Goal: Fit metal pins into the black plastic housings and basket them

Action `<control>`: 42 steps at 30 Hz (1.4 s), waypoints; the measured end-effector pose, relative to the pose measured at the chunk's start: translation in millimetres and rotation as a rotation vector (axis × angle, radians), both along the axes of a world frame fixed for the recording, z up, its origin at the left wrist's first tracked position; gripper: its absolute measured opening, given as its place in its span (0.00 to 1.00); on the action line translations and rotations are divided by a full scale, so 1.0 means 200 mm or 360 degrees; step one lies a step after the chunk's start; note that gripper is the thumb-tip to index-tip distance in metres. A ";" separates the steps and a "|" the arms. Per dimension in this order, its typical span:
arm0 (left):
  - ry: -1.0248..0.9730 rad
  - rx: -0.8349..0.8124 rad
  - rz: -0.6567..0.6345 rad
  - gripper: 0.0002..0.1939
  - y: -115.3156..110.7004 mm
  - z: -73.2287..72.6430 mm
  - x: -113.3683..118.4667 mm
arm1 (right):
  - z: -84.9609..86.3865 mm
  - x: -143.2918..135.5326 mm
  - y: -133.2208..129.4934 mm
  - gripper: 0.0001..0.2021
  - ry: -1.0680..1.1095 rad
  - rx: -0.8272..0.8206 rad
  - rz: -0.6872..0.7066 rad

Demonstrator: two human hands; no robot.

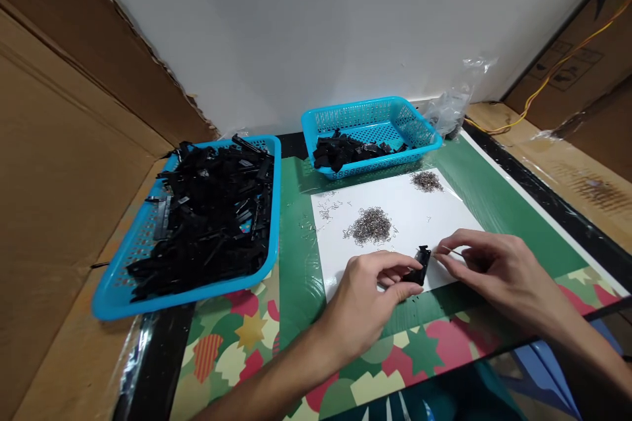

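Note:
My left hand [370,293] is closed on a small black plastic part [422,264], gripping it between thumb and fingers above the front edge of a white sheet [340,263]. Close by on the right, my right hand [486,266] pinches a thin light-coloured metal rod [453,251]; its tip is beside the upper end of the black part, and whether they touch I cannot tell. Beyond my hands lies a pile of tiny bent metal pieces [371,226] on the sheet. A smaller pile of similar pieces [427,181] sits farther back.
To the left stands a blue basket [275,210] heaped with black plastic parts [212,210]. Another blue basket [419,120] at the back holds fewer. A clear plastic bag [451,112] is beside it. Cardboard [64,112] borders the left side; yellow wires [538,89] hang right.

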State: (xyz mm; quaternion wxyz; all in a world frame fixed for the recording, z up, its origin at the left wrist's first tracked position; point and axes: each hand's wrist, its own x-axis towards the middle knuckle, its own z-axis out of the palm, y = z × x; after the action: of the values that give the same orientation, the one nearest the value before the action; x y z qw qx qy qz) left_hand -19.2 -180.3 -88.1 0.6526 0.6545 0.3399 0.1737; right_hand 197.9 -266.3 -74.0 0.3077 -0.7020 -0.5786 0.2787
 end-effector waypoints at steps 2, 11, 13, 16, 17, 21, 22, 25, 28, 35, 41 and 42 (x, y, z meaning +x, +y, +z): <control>0.0010 0.0092 -0.0021 0.11 0.00 0.01 0.00 | -0.02 -0.01 0.00 0.09 0.0085 0.0036 -0.0039; -0.0001 0.0264 -0.0079 0.14 -0.02 0.01 -0.01 | -0.04 0.00 0.01 0.13 0.0078 0.0048 -0.0111; -0.0011 0.0280 -0.0084 0.14 -0.02 0.00 -0.01 | -0.03 0.01 0.01 0.12 -0.0012 0.0044 -0.0071; -0.0018 0.0293 -0.0087 0.13 -0.02 -0.01 -0.01 | -0.01 0.01 0.02 0.11 -0.0126 0.0068 -0.0036; -0.0018 0.0293 -0.0089 0.13 -0.02 -0.01 -0.01 | -0.01 0.01 0.02 0.10 -0.0159 0.0074 -0.0020; 0.0001 0.0305 -0.0103 0.14 -0.02 -0.01 0.00 | -0.01 0.00 0.03 0.08 -0.0312 0.0086 0.0056; 0.0002 0.0307 -0.0104 0.15 -0.02 -0.01 0.00 | -0.02 -0.01 0.03 0.06 -0.0353 0.0097 0.0072; 0.0011 0.0294 -0.0098 0.14 -0.02 0.00 0.00 | -0.02 -0.02 0.03 0.04 -0.0481 0.0186 0.0094; 0.0050 0.0256 -0.0062 0.13 -0.02 0.01 0.01 | -0.03 -0.03 0.03 0.04 -0.0606 0.0299 0.0094; 0.0017 0.0147 -0.0025 0.12 -0.01 0.00 0.01 | -0.06 -0.04 0.04 0.06 -0.0799 0.0371 0.0116; 0.0034 0.0120 0.0019 0.10 -0.02 0.01 0.01 | -0.07 -0.06 0.04 0.07 -0.0781 0.0431 0.0091; 0.0017 0.0106 0.0028 0.11 -0.02 0.01 0.01 | -0.07 -0.06 0.04 0.07 -0.0782 0.0438 0.0089</control>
State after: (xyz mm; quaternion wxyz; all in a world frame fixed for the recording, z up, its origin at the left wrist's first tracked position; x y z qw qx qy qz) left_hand -17.2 -183.6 -86.7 0.6271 0.6739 0.3431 0.1870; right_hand 185.1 -259.3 -88.7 0.2429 -0.6840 -0.6873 0.0274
